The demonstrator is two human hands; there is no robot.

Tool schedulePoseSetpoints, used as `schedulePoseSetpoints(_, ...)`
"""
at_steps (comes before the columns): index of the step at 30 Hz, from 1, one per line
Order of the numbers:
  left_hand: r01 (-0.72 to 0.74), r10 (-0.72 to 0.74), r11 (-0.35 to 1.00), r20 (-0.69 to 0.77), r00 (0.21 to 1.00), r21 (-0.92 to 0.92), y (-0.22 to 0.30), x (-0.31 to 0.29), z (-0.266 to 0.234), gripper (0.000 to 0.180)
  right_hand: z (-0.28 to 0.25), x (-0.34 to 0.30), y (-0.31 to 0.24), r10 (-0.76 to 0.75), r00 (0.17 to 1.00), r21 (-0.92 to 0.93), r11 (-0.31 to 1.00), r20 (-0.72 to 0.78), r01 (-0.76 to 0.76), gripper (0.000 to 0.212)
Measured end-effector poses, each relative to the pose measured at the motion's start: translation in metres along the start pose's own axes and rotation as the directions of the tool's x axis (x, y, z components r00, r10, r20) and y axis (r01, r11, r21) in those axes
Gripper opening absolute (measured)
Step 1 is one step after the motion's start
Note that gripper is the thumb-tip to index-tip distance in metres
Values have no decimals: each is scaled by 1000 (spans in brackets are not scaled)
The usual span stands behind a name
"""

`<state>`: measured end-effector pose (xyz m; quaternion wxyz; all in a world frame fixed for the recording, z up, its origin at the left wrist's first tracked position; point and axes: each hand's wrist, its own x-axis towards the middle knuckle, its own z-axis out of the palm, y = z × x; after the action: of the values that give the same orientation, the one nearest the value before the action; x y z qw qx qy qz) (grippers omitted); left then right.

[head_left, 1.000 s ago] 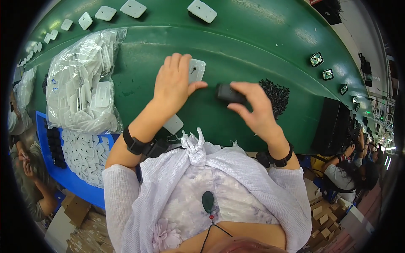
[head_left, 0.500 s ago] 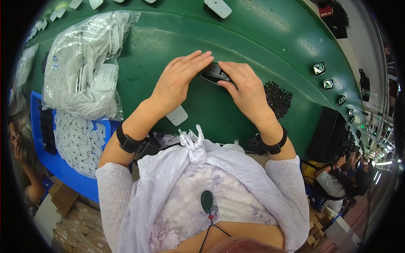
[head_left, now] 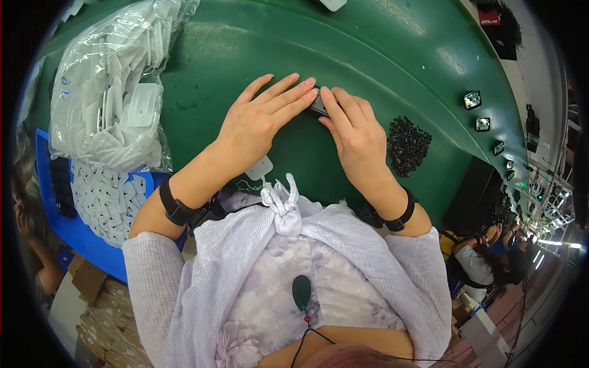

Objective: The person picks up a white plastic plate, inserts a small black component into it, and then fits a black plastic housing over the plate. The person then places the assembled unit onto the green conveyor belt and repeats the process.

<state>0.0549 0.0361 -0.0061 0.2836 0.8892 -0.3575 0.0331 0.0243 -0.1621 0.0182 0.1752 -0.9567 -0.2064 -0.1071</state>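
A small black plastic case (head_left: 318, 105) lies on the green tabletop in front of me, mostly covered by my hands. My left hand (head_left: 257, 116) is stretched flat with its fingers apart, the fingertips reaching the case's left side. From the other side my right hand (head_left: 356, 127) bends over the case, fingers on top and thumb at the near edge. Below my left wrist a white plate (head_left: 261, 167) lies partly hidden by the forearm. To the right of my right hand is a pile of small black pieces (head_left: 407, 146).
A clear bag of white plates (head_left: 110, 92) lies at the left, beside a blue tray (head_left: 92, 251) holding white plates and black parts. A black box (head_left: 471, 193) stands at the right. Small shiny square units (head_left: 483, 124) line the far right edge. Other people sit at both sides.
My left hand has spread its fingers and come further over the case. My right hand has also moved over it, so less of it shows. The view has shifted slightly.
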Motion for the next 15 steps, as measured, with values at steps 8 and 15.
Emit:
schedulePoseSetpoints(8,-54,68,994,-138,988,99,4,12,14,46,-14,18,38,63,984,389,913,165,-123,49)
schedulePoseSetpoints(15,414,-471,505,161,868,-757,24,25,-3,30,-22,10,29,266,921,908,234,284,-348,45)
